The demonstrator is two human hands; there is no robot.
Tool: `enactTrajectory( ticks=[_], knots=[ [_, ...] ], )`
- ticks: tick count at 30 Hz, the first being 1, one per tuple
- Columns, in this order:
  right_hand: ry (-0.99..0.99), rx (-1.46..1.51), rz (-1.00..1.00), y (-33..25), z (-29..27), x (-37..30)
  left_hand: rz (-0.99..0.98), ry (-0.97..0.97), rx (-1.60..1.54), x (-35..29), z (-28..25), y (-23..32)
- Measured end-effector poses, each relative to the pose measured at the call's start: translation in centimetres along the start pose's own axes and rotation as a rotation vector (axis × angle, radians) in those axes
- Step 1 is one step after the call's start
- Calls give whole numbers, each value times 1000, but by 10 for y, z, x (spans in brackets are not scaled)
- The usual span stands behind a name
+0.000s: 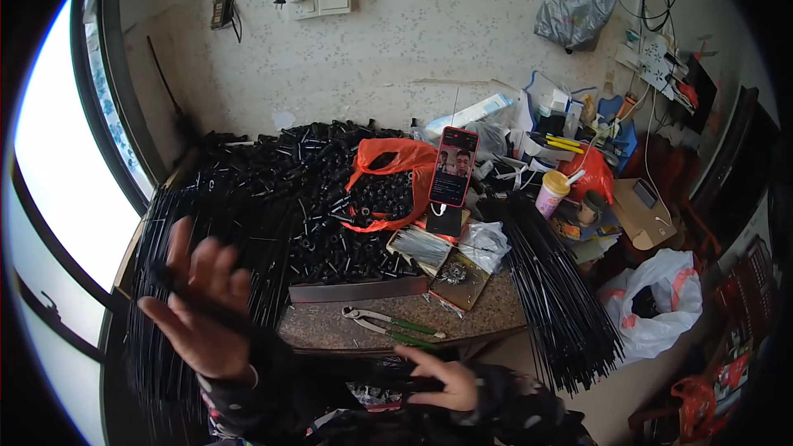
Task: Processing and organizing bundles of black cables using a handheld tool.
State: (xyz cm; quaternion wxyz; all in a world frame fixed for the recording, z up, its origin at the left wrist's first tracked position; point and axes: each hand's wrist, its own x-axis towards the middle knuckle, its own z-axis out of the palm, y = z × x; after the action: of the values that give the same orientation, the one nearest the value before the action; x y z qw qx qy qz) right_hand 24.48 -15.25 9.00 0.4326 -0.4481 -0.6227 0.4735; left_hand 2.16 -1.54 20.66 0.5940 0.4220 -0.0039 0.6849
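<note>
My left hand (pixel 211 314) is raised at the left, palm up, with its fingers stretched and blurred. A black rod-like piece (pixel 194 301) lies across it between thumb and fingers; its exact kind is smeared by motion. Low in front of me, my right hand (pixel 450 384) points its index finger leftward, fingers apart, above dark material on my lap. Whether it touches that material I cannot tell. Just beyond it, green-handled pincers (pixel 395 324) lie on the speckled table edge (pixel 318 332). Black plastic fittings (pixel 306 157) form a wide heap behind.
Bundles of thin black rods hang over the table at left (pixel 153 322) and right (pixel 562 306). A red bag (pixel 392 153) holds black fittings beside an upright phone (pixel 453 167). A pink cup (pixel 552 192), a box of thin metal pins (pixel 421 245) and a white bag (pixel 657 306) stand rightward.
</note>
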Motion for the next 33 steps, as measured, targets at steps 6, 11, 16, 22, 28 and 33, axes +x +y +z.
enactTrajectory(
  ticks=[6,11,16,22,28,33],
  knots=[
    [780,-435,286,-28,-148,-60,-732,-366,60,-38,-12,-96],
    [828,-585,537,51,-278,-119,-1343,-380,-123,-95,5,-174],
    [597,-1308,810,114,-315,-134,-1692,-415,-142,-143,40,-253],
    [809,-655,856,103,-288,-101,-1846,-313,53,-166,76,-320],
    [701,-312,667,120,-285,-117,-1563,38,93,-181,116,-347],
    [656,409,860,117,-227,-122,-1374,167,112,-190,105,-342]
  ],
)
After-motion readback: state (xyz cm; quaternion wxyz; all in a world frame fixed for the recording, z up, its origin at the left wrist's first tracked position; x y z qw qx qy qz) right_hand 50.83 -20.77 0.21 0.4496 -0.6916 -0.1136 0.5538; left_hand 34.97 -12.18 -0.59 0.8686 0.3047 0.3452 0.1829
